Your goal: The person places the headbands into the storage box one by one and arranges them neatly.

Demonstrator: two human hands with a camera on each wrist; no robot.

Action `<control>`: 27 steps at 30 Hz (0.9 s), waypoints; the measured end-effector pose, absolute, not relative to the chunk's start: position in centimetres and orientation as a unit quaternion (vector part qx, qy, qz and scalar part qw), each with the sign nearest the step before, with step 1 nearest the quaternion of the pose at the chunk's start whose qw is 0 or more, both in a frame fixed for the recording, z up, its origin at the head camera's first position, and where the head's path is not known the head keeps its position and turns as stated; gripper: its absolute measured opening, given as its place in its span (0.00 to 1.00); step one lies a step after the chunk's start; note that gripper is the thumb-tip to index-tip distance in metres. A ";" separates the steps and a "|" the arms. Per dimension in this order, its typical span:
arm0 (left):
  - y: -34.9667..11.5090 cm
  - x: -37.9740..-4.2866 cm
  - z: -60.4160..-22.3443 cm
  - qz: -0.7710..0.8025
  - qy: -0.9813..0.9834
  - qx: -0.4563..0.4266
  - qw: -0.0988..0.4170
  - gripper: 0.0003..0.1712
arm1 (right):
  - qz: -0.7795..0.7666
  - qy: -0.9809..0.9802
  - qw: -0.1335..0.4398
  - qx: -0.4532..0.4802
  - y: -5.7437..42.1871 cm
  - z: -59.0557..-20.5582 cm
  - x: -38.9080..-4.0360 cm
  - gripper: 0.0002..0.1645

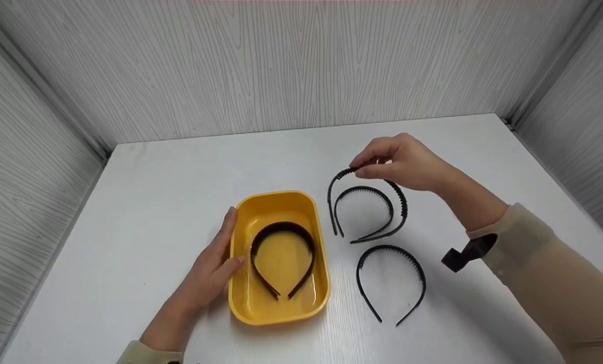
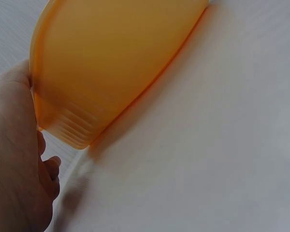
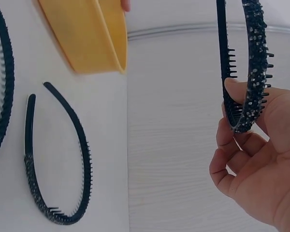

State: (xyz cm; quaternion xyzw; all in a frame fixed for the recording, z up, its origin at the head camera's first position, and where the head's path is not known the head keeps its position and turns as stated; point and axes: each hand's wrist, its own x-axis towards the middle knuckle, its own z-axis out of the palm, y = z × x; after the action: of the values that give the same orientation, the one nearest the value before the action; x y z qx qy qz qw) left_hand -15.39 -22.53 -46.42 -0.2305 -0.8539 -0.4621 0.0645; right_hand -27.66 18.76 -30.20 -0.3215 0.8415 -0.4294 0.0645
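Observation:
A yellow tray (image 1: 240, 303) lies on the white table with one plain black headband (image 1: 283, 225) inside it. My left hand (image 1: 214, 259) rests flat against the tray's left wall, fingers straight and thumb at the rim; the left wrist view shows the hand (image 2: 14, 159) beside the tray's outer wall (image 2: 111, 63). My right hand (image 1: 359, 169) pinches the top of a studded, toothed black headband (image 1: 403, 202), which the right wrist view shows held (image 3: 249, 96) off the table. A smaller toothed headband (image 1: 364, 188) lies inside its arc. A third (image 1: 389, 247) lies nearer me.
Grey wood-grain walls close in the table at the back and both sides. A black strap (image 1: 465, 253) sticks out at my right wrist. In the right wrist view one headband (image 3: 82, 159) lies flat below the tray's corner (image 3: 87, 38), and another (image 3: 5, 72) shows at the left edge.

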 end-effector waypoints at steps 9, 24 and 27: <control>-22.4 -15.5 -46.3 -0.461 -0.855 -0.231 0.062 0.48 | -0.419 0.840 0.032 -0.344 14.4 -30.1 -26.9 0.08; -22.3 -15.4 -46.0 -0.462 -0.858 -0.217 0.055 0.48 | -0.378 0.824 0.066 -0.418 7.5 -32.7 -26.6 0.09; -22.3 -15.4 -46.1 -0.463 -0.858 -0.218 0.053 0.49 | -0.365 0.823 0.072 -0.429 6.4 -33.4 -26.7 0.09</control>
State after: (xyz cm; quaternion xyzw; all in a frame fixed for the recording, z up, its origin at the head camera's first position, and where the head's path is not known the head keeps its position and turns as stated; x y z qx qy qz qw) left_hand -15.42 -22.32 -46.08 -0.2181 -0.8575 -0.4629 0.0532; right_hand -26.72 6.44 -33.36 -0.4285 0.8233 -0.3651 0.0724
